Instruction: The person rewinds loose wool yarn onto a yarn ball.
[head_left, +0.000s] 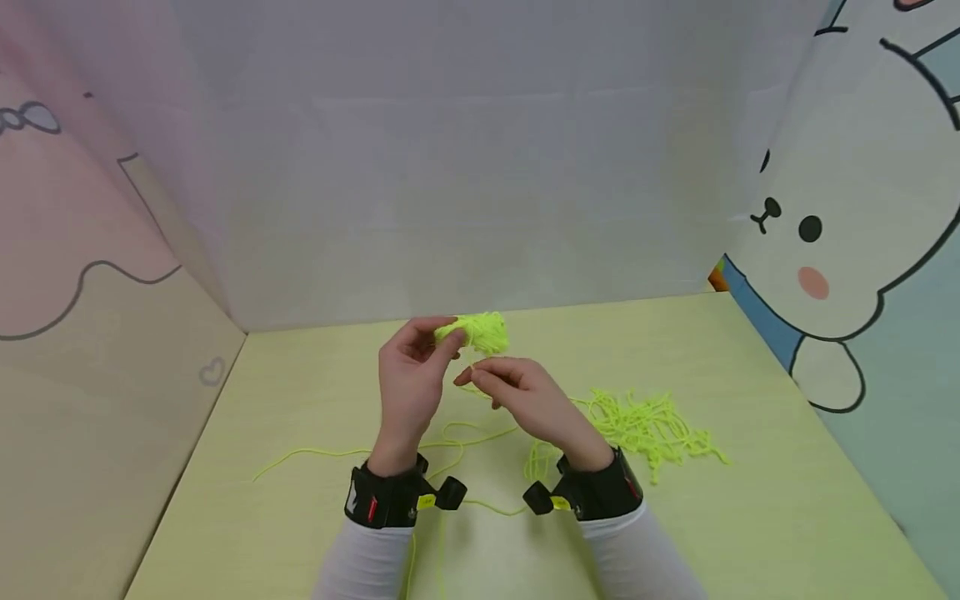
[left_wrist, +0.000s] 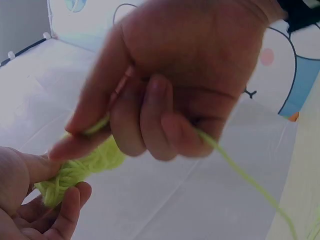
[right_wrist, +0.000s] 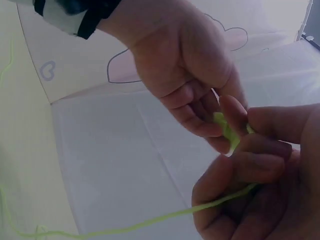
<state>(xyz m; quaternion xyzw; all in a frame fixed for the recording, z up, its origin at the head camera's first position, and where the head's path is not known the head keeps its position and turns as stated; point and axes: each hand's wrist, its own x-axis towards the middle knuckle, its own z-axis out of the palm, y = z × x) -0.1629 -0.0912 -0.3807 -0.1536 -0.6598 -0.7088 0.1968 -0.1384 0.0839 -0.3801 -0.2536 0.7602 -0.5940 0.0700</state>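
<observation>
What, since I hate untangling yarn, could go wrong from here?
The loose yarn pile lies in crossed loops, so it might knot if the right hand pulls the strand it pinches. The left hand grips the yarn bundle near one end, so turns could slip off the other. Trailing yarn passes close to the wrist straps in the head view and might snag.

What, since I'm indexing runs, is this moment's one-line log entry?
left hand: holds yellow-green yarn bundle; right hand: pinches yarn strand; tabletop: loose yarn pile at right
</observation>
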